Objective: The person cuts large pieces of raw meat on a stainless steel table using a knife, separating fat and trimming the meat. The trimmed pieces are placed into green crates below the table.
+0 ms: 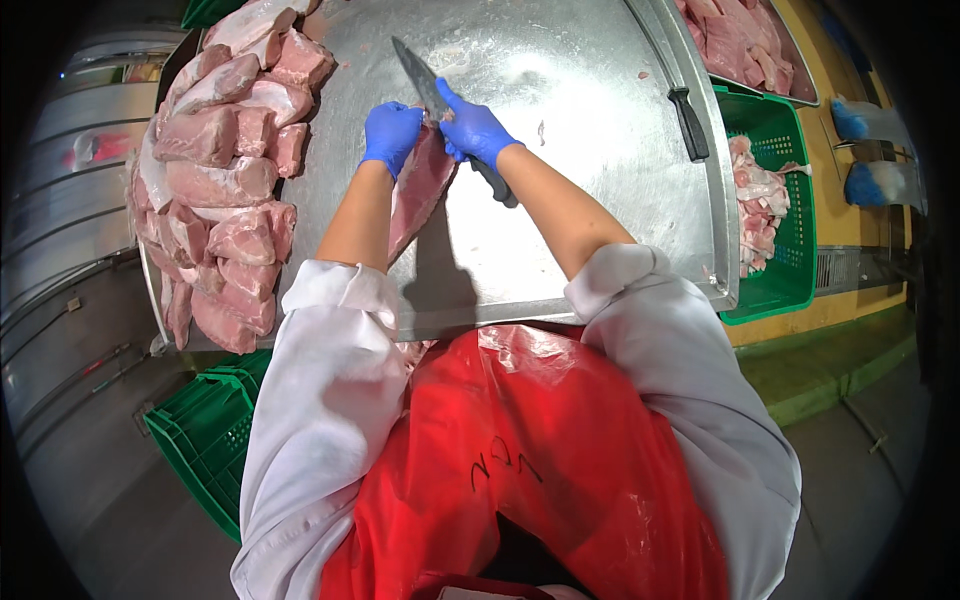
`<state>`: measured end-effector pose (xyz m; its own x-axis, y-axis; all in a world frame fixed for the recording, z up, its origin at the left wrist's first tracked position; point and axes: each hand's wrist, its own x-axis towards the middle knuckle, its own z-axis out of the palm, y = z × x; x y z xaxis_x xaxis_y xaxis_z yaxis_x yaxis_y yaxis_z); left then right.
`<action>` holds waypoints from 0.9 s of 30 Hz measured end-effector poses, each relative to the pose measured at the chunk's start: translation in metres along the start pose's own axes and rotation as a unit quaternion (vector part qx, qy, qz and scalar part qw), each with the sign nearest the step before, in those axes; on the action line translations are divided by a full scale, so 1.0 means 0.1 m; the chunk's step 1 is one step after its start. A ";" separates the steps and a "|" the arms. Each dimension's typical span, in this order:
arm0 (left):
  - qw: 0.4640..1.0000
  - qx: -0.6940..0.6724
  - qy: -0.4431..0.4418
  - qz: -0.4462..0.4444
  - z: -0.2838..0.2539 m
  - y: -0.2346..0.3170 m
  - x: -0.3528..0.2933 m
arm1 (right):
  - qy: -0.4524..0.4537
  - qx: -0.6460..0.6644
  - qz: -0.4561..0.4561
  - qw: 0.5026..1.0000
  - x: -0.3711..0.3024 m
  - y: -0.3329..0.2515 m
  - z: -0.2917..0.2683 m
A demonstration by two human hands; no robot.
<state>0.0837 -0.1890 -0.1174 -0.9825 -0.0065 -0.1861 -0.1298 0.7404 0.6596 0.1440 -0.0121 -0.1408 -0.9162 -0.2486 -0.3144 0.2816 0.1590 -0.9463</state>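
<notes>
A long pink piece of raw meat (422,188) lies on the metal table (590,200), running from my hands toward the table's front edge. My blue-gloved left hand (390,137) is closed on its far end. Next to it, my blue-gloved right hand (474,128) is closed around a knife (413,68). The blade points away and to the left, and its black handle sticks out below the palm. A small pale bit shows between the two hands at the meat's tip. My right fingers touch the meat there; their exact grip is partly hidden.
Many raw meat pieces (225,185) are heaped along the table's left side. A long thin tool with a black handle (688,125) lies along the right rim. Beyond it stand a green crate (800,230) of trimmings and a meat-filled tray (806,82). Another green crate (195,420) sits lower left.
</notes>
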 end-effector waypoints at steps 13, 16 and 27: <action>0.996 0.031 -0.019 0.077 -0.17 0.33 0.16 | -0.096 -0.008 0.006 0.995 -0.08 -0.01 0.09; 0.999 0.011 -0.007 0.042 -0.39 -0.01 0.33 | -0.173 0.012 0.010 0.985 -1.01 0.08 0.06; 0.918 -0.362 -0.118 -0.108 -0.63 0.26 0.17 | -0.149 -0.020 -0.006 0.989 -1.31 0.01 0.40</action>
<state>0.0556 -0.2123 -0.0572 -0.8780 0.1078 -0.4663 -0.4575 0.0975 0.8839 0.2754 -0.0177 -0.1039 -0.7927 -0.5201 -0.3180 0.2548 0.1913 -0.9479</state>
